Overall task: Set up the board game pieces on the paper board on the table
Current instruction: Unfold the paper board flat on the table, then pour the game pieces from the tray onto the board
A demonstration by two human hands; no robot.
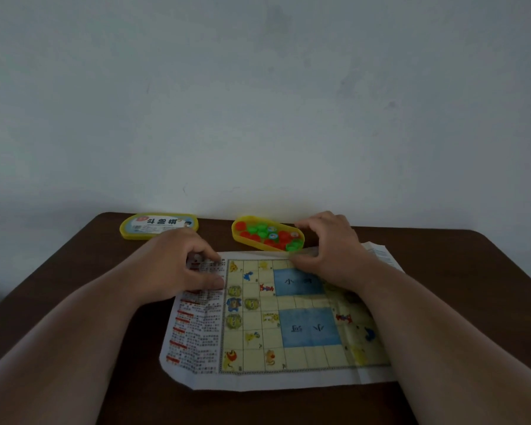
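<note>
A dark brown wooden table (74,296) with rounded corners stands against a plain pale wall (258,87). Spread flat on it is the paper board (288,305), a thin creased sheet with a yellow grid of animal pictures, two blue rectangles bearing characters, and a column of small red and black print down its left side. Beyond its far edge sits a yellow plastic tray (242,239), oval and shallow, holding the round red and green game pieces (265,234) heaped together; none lies on the board. To the left of the tray, apart from it, is the yellow lid (158,227) with a printed label facing up. The left hand (178,262) rests on the board's far left corner, fingers curled down onto the printed column, hiding part of the text. The right hand (334,246) lies over the board's far edge just beside the tray's right end, fingers bent and loosely spread; whether they pinch the paper cannot be told. Both forearms cover the board's side margins, and the small print is too blurred to read.
</note>
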